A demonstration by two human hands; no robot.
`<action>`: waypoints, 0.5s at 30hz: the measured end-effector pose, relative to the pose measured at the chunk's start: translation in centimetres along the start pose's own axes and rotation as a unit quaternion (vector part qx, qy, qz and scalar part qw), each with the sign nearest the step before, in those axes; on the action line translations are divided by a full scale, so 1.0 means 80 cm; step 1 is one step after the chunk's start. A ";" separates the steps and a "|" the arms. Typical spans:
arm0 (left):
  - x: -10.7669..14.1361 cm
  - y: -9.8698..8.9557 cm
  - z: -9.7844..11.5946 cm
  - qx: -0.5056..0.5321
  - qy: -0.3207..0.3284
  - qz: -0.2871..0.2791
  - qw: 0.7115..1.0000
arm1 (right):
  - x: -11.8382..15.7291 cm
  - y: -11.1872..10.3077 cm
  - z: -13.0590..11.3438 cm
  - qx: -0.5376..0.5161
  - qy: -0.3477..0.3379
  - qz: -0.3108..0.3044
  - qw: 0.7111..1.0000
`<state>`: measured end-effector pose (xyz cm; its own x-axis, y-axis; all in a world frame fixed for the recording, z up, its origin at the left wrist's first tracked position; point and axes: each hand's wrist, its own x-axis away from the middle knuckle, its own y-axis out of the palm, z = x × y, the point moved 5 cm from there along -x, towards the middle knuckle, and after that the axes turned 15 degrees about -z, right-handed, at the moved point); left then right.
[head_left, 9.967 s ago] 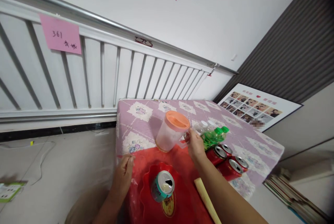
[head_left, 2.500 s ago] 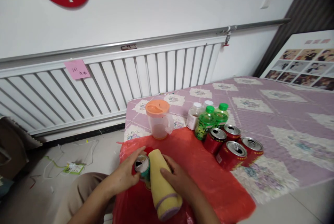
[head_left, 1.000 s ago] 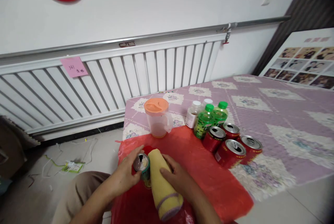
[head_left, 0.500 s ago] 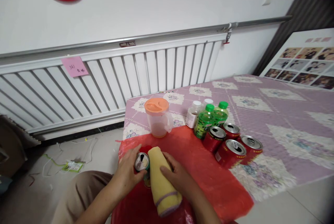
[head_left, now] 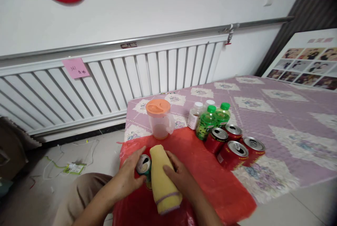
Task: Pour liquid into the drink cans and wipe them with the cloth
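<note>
My left hand (head_left: 129, 175) is closed around a small opened drink can (head_left: 144, 164) with a silver top and a partly hidden green side. Just right of the can, my right hand (head_left: 177, 171) grips a folded yellow towel (head_left: 163, 180) with a purple stripe near its lower end. The towel leans close against the can; whether they touch I cannot tell. Both are over the red plastic sheet (head_left: 223, 191) at the table's near edge. Beyond my hands stands a clear pitcher (head_left: 158, 124) with an orange lid.
Several opened red cans (head_left: 233, 155) stand on the right, in front of green-capped bottles (head_left: 206, 122) and white-capped bottles (head_left: 195, 115). A floral tablecloth (head_left: 279, 117) covers the table. Behind it runs a white radiator (head_left: 147, 71); cables (head_left: 56, 159) lie on the floor at left.
The can's top is turned and tilted slightly differently in my left hand. The towel in my right hand has shifted a little upward. Everything else stays put.
</note>
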<state>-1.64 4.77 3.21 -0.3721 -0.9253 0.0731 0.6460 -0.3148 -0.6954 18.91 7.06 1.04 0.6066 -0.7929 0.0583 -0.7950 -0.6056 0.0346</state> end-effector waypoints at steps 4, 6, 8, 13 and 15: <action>-0.001 0.002 -0.005 -0.054 -0.032 0.074 0.995 | 0.001 0.001 -0.003 -0.003 0.003 -0.007 1.000; -0.002 0.005 -0.007 -0.068 -0.045 0.086 0.993 | 0.001 0.001 -0.002 0.015 0.020 -0.012 1.000; -0.003 0.006 -0.007 -0.072 -0.043 0.087 0.993 | 0.002 0.001 -0.002 0.033 0.038 -0.018 0.999; -0.004 0.005 -0.001 -0.041 -0.010 0.034 0.999 | 0.002 0.001 0.000 0.053 0.042 -0.025 0.997; -0.003 0.004 0.000 -0.015 -0.002 0.003 1.000 | 0.002 0.001 0.000 0.050 0.028 -0.021 0.998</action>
<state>-1.36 4.88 2.99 -0.3659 -0.9279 0.0710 0.6280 -0.3025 -0.7170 18.95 6.92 1.05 0.6354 -0.7635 0.1155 -0.7627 -0.6439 -0.0608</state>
